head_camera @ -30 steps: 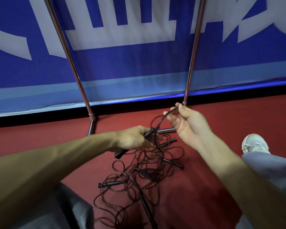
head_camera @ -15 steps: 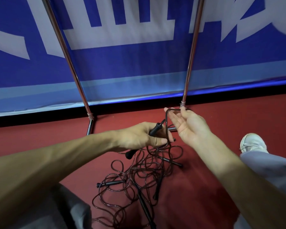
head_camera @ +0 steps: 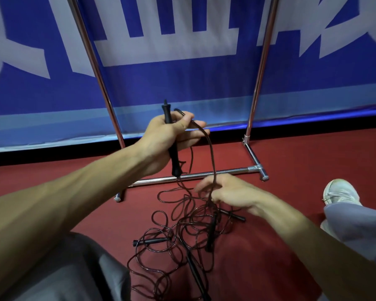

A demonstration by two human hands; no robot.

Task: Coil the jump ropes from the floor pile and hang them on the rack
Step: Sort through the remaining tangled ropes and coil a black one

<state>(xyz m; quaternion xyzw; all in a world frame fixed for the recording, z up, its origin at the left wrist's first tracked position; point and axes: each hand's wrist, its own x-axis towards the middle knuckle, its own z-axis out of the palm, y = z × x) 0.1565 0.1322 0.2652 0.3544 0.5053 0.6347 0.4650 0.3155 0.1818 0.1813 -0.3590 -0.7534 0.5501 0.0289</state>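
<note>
Fingers (head_camera: pixel 195 123) around handle (head_camera: pixel 175 161) and cord (head_camera: pixel 212 153)

Five black handles are being counted: one raised handle (head_camera: pixel 167 112), and four on the floor, namely left handle (head_camera: pixel 150 241), right handle (head_camera: pixel 233 215), middle handle (head_camera: pixel 211 234) and near handle (head_camera: pixel 195 276). The tangled cords (head_camera: pixel 161 216) are not being told apart. Also being recorded: one rack (head_camera: pixel 193 175), two hands (left hand (head_camera: pixel 161 137), right hand (head_camera: pixel 230 192)), and one white shoe (head_camera: pixel 340 192) at the right.

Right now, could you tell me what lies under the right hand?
Under the right hand lies the tangled pile of jump ropes on the red floor; one black handle pokes out from beneath it. The hand covers where its pinched cord joins the pile.
</note>
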